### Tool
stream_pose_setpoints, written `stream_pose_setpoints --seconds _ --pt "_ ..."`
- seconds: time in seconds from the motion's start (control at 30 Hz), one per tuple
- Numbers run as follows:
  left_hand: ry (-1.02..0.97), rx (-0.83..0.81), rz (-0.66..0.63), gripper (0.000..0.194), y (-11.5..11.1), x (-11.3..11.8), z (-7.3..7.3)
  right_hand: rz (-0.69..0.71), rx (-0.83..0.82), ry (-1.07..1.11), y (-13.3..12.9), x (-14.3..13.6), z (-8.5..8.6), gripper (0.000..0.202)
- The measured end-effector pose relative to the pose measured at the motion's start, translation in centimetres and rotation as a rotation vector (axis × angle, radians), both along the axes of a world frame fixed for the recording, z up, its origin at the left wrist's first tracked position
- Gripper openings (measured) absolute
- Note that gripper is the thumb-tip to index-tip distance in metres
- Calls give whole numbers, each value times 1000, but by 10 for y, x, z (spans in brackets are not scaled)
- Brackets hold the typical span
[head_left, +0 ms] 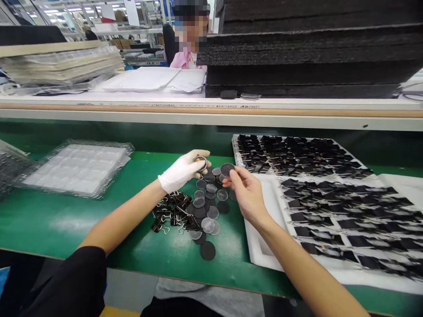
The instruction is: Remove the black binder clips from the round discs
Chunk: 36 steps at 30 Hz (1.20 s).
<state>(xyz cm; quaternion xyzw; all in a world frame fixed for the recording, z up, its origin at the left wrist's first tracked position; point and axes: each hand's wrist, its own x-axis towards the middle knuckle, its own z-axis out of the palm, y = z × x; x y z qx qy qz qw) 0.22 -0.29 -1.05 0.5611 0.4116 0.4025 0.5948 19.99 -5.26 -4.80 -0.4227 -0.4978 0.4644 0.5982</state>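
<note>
My left hand (181, 171), in a white glove, is closed around a small round part with a metal rim (200, 163). My bare right hand (246, 191) pinches a dark round disc (227, 170) between thumb and fingers, a little to the right of the left hand. Below both hands, a loose heap of black discs (208, 250) and clear discs (208, 225) lies on the green table. Beside the heap, under my left wrist, black binder clips (170, 207) are piled up.
At right, white trays (264, 259) hold rows of black clipped pieces (310, 193). Clear plastic trays (79, 169) lie at left. A shelf edge (132, 113) crosses behind, bearing papers (142, 79) and a tall stack of black sheets (307, 53). Another person (187, 57) is beyond it.
</note>
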Motion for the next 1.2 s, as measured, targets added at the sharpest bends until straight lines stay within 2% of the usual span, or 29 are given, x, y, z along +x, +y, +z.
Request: stream_pose_setpoints --seconds 0.1,0.2,0.27,0.47,0.6,0.67,0.73,0.87,1.0,1.07,1.13,1.2 --pt "401 267 -14 46 -6 7 -9 -40 75 -38 -2 3 2 29" --pt "620 466 -41 50 -15 6 -9 -27 126 -87 -5 1 2 24" --pt "667 497 -110 46 -20 6 -5 -4 149 -162 -7 0 0 20" --pt "639 315 -308 53 -26 5 7 -7 204 -339 -10 -3 -5 19" --pt "603 413 -475 71 -24 -4 11 -61 288 -444 -9 -2 -8 21" --pt "626 461 -502 76 -24 -7 11 -82 283 -468 -8 -2 -11 24" --pt "636 446 -485 74 -25 -7 9 -48 248 -471 -7 -2 -13 27" --pt "604 429 -438 74 -28 -3 4 116 195 -406 -3 -3 -16 26" --pt "534 408 -349 73 -25 -8 13 187 62 -135 0 -2 -12 24" --pt "619 435 -199 66 -17 -15 20 161 -54 63 2 0 -8 32" --pt "825 537 20 53 -4 -25 22 116 -146 214 4 2 -4 39" --pt "1078 598 185 46 11 -34 16 97 -209 290 6 5 -2 40"
